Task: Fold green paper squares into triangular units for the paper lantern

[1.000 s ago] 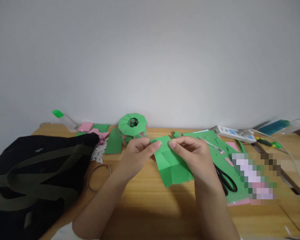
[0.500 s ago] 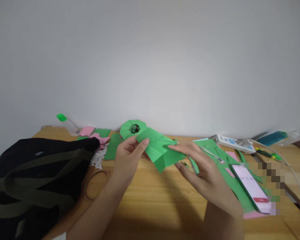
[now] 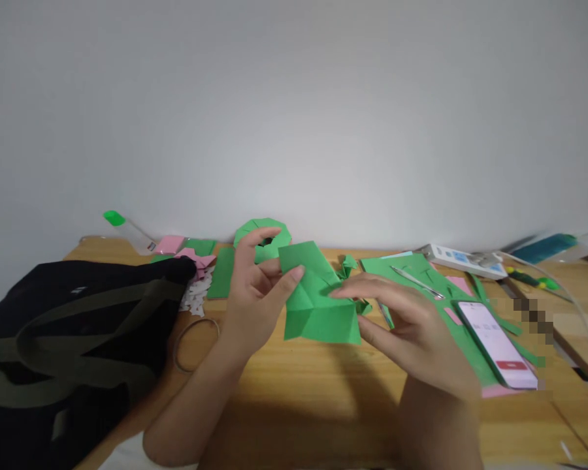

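A creased sheet of green origami paper [image 3: 318, 297] is held up above the wooden table, between both my hands. My left hand [image 3: 257, 300] pinches its left edge, thumb on the near face, index finger raised and bent away from the sheet. At the right side, my right hand [image 3: 402, 320] has fingertips on the paper's face and the thumb at its lower right corner. Fold lines cross the sheet, and its lower strip bends toward me. Behind my left hand stands a green folded paper ring [image 3: 247, 230], partly covered by the fingers.
A black bag [image 3: 88, 326] fills the left, with a thin ring band [image 3: 176, 346] beside it. On the right, a phone [image 3: 497, 343] and a pen [image 3: 416, 282] lie on green paper [image 3: 470, 346]. A power strip [image 3: 463, 260] sits near the wall.
The green sheet has turned, so its lower strip now faces me level. My left index finger has lifted off it. The view has shifted slightly.
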Demonstrator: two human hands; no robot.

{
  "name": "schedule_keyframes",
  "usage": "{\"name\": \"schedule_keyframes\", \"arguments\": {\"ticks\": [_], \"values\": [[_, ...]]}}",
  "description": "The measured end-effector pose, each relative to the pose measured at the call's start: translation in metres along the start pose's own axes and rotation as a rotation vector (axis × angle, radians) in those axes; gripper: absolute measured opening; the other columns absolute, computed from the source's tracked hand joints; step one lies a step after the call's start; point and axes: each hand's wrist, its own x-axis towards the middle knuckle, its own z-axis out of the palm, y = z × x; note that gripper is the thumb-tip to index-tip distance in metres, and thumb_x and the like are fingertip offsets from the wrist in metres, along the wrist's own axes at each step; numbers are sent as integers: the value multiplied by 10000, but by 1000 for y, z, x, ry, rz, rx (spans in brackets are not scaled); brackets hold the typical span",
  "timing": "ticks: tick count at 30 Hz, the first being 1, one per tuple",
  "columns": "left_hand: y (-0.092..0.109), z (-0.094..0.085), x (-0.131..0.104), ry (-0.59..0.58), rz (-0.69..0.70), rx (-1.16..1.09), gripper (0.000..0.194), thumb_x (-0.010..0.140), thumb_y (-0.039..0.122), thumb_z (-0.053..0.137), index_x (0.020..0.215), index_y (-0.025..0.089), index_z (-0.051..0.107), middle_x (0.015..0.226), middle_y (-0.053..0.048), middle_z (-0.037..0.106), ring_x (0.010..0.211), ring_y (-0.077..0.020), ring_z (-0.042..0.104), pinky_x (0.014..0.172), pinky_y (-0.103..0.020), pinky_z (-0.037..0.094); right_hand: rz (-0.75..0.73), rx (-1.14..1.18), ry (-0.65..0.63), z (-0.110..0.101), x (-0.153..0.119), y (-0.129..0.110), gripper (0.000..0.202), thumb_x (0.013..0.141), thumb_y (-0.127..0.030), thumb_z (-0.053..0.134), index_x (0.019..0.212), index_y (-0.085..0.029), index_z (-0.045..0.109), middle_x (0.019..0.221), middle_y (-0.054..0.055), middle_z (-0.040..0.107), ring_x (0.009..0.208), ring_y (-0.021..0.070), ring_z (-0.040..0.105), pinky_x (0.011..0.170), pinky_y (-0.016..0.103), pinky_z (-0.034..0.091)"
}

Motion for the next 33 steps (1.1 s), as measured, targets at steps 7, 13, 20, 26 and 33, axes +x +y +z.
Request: {"name": "schedule_keyframes", "arguments": {"ticks": [7,13,20,26,33], "values": [[5,-5,-3,-124,106,339,148,848,167,597,836,241,726,611,29,580,496,-69,457,435,-173,326,-5,116,-42,-3,3,2,230,846,-67,567,993,-197,687,947,57,689,932,155,645,829,289,533],[8,-2,-6,-116,-56,235,158,766,180,690,892,250,755,685,4,661,609,-121,583,513,-203,457,25,109,53,-2,2,4,210,845,-118,608,974,-262,691,891,21,698,948,176,650,808,320,548],[11,-2,-9,-204,-127,101,330,748,122,711,1048,259,691,830,-5,719,755,-145,679,687,-241,564,39,-10,37,-5,0,3,331,810,-86,542,1063,-278,634,1210,64,578,1193,230,541,949,399,500],[11,1,-8,-170,-143,139,511,703,99,735,1183,232,621,931,-29,741,814,-179,705,762,-292,589,-42,-438,70,3,0,-2,346,809,-139,607,1138,-241,586,1383,99,430,1284,277,424,1020,450,411],[10,1,-13,-160,-96,114,478,797,117,640,1246,269,581,1104,-33,693,1006,-179,652,901,-296,514,-113,-624,224,21,1,-1,236,837,-78,577,1012,-236,591,917,52,679,885,219,597,759,390,440]]}}
